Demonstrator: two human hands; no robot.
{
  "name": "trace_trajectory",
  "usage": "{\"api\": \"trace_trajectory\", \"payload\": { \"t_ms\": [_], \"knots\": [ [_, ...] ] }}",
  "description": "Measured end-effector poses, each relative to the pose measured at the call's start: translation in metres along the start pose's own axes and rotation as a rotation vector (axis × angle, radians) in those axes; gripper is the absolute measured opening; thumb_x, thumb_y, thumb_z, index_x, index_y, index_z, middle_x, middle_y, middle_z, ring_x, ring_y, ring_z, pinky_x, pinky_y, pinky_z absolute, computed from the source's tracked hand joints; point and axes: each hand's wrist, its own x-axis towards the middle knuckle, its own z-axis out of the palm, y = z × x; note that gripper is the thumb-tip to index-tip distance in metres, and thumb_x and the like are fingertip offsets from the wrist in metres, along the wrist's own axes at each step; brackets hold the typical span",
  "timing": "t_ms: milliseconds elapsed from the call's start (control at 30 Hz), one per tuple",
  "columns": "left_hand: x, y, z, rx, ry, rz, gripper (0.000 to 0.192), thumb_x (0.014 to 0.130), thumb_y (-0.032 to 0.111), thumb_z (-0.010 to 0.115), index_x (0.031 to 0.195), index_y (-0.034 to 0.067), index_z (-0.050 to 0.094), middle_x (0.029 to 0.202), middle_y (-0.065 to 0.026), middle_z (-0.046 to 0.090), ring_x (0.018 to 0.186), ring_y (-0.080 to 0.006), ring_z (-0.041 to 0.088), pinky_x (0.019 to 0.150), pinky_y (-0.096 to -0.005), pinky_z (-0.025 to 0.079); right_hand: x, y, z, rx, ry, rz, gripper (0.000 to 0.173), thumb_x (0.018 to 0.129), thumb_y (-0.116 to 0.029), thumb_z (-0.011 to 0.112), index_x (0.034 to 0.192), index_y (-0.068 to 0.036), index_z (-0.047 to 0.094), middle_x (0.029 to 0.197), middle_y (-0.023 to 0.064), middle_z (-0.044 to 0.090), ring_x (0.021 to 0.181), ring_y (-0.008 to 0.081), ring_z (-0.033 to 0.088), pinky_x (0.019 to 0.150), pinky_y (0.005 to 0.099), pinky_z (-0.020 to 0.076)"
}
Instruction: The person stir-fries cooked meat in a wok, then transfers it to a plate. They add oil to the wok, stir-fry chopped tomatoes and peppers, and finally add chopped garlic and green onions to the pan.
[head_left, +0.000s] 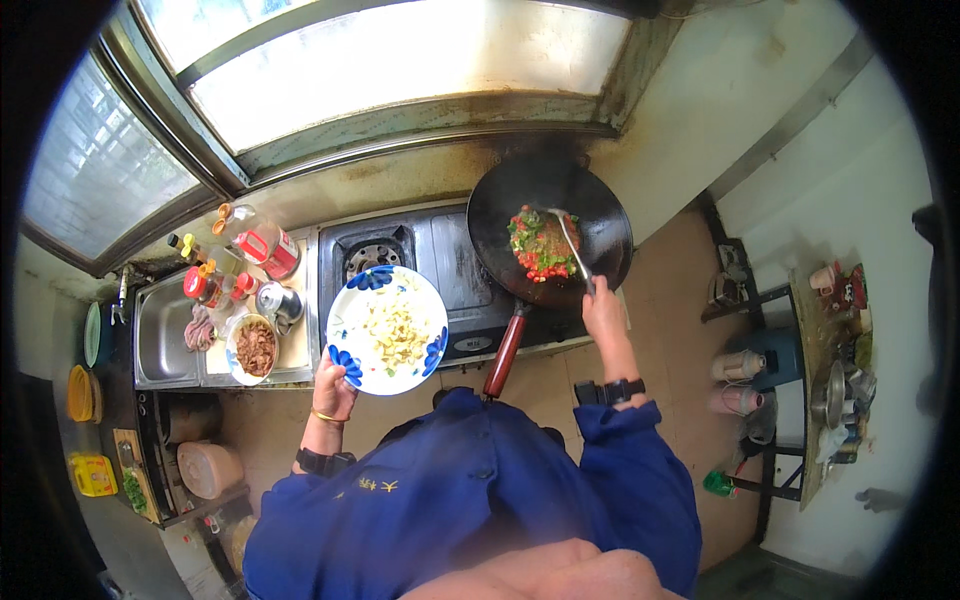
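Observation:
My left hand grips the lower left rim of a white plate with blue flowers. Pale chopped pieces, perhaps garlic, lie on it, and it is held over the front of the gas stove. In my right hand is the handle of a metal spatula. Its head rests among chopped red and green peppers inside a black wok. The wok's reddish wooden handle points toward my body, with neither hand on it.
Left of the stove, a bowl of brown meat, a metal pot and several bottles crowd the counter beside a steel sink. A chopping board with greens lies farther left. A cluttered table stands at right.

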Motion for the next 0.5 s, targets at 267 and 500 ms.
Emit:
{"api": "trace_trajectory", "payload": {
  "t_ms": [267, 500],
  "knots": [
    [0.011, -0.007, 0.012, 0.006, 0.043, 0.026, 0.054, 0.072, 0.002, 0.052, 0.124, 0.005, 0.038, 0.089, -0.0010, 0.053, 0.062, -0.0038, 0.048, 0.050, -0.0124, 0.040, -0.064, 0.029, -0.109, -0.064, -0.065, -0.059, 0.028, 0.079, -0.014, 0.056, 0.106, -0.011, 0.051, 0.084, 0.0169, 0.061, 0.077, 0.0370, 0.059, 0.065, 0.0455, 0.0467],
    [-0.021, -0.050, 0.051, -0.077, 0.187, 0.143, 0.060, 0.071, 0.003, 0.056, 0.128, 0.004, 0.036, 0.112, -0.0069, 0.054, 0.077, -0.0087, 0.056, 0.057, -0.0145, 0.046, -0.051, 0.050, -0.119, 0.032, -0.258, -0.146, 0.028, 0.078, -0.012, 0.057, 0.105, -0.011, 0.051, 0.082, 0.0188, 0.060, 0.080, 0.0374, 0.058, 0.066, 0.0457, 0.0450]
  ]
}}
